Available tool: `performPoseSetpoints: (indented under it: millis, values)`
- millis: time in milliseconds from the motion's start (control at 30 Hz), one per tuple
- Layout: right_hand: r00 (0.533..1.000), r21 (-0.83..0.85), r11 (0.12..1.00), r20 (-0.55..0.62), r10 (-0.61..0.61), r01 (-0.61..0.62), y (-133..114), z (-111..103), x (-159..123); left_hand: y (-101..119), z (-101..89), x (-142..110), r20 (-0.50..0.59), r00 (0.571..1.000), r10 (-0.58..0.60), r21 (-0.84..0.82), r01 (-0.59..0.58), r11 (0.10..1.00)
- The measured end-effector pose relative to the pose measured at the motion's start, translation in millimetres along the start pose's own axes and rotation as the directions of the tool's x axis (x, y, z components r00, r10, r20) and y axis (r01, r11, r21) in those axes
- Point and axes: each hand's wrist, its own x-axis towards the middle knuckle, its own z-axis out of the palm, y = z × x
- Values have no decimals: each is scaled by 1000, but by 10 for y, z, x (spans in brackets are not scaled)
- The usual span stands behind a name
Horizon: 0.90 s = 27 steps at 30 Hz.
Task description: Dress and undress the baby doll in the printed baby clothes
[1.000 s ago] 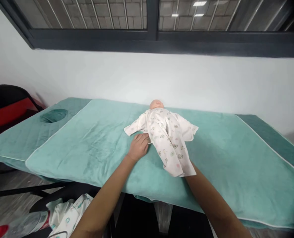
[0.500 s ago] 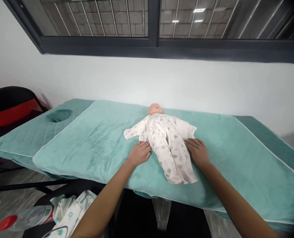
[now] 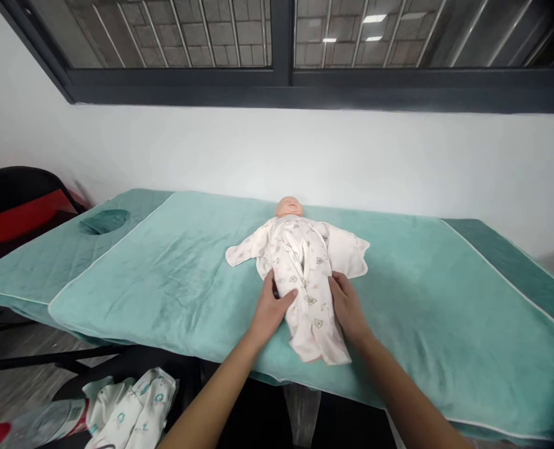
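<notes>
A baby doll (image 3: 289,206) lies on its back on the green-covered bed, head toward the wall. White patterned baby trousers (image 3: 310,299) lie over its body and legs. A white baby top (image 3: 349,249) spreads out at both sides, with one sleeve stretched to the left. My left hand (image 3: 271,310) grips the left edge of the trousers, thumb on top and fingers partly hidden at the side. On the opposite edge, my right hand (image 3: 348,308) has its fingers curled against the trousers. Its fingertips are partly hidden by the cloth.
The green cover (image 3: 164,268) spans a long bed with a face hole (image 3: 103,221) at the left end. Below the front edge, a patterned cloth (image 3: 139,408) and a plastic bottle (image 3: 47,424) rest on a black seat. A red and black chair (image 3: 19,215) stands at left.
Both hands have moved in onto the trousers from beside the doll. The trouser legs have shifted left and lie straighter toward me; the right-hand flap of the top is spread wider.
</notes>
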Motion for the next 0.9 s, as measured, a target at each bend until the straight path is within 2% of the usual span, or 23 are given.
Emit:
performPoseSetpoints:
  millis: [100,167,267,300,367,467,500,567,667,733,833,900]
  values:
    - [995,-12,998,81,-63,64,87,-76,63,-33,-192,81,-62,997,-53,20,54,998]
    - [994,-158,981,17,-111,113,218,-255,189,-111,-379,154,-81,995,-62,26,64,998]
    - [971,-404,902,-107,-213,153,416,-543,374,-271,-651,311,-210,977,-46,126,73,989]
    - [960,-456,870,-105,-261,186,458,-597,409,-324,-717,378,-250,967,-43,195,94,976]
    - [924,-522,788,0,-383,327,484,-596,429,-410,-782,527,-273,961,-45,348,143,927]
    - [804,-565,581,321,-500,587,408,-355,397,-460,-707,725,-220,974,-46,482,150,863]
    - [764,-570,514,415,-493,641,370,-248,390,-459,-652,771,-211,977,-39,487,139,862]
    - [731,-595,428,507,-457,680,306,-59,395,-442,-535,819,-204,979,-24,457,116,882]
    - [740,-632,391,513,-435,669,274,80,433,-410,-419,771,-214,977,9,408,81,909]
    - [750,-656,377,493,-442,654,286,84,450,-401,-399,666,-285,958,35,325,62,944]
    - [750,-678,354,470,-464,644,311,44,447,-415,-406,450,-453,891,20,138,48,989]
    - [728,-652,355,483,-486,670,324,18,438,-432,-400,315,-522,853,-21,30,43,999]
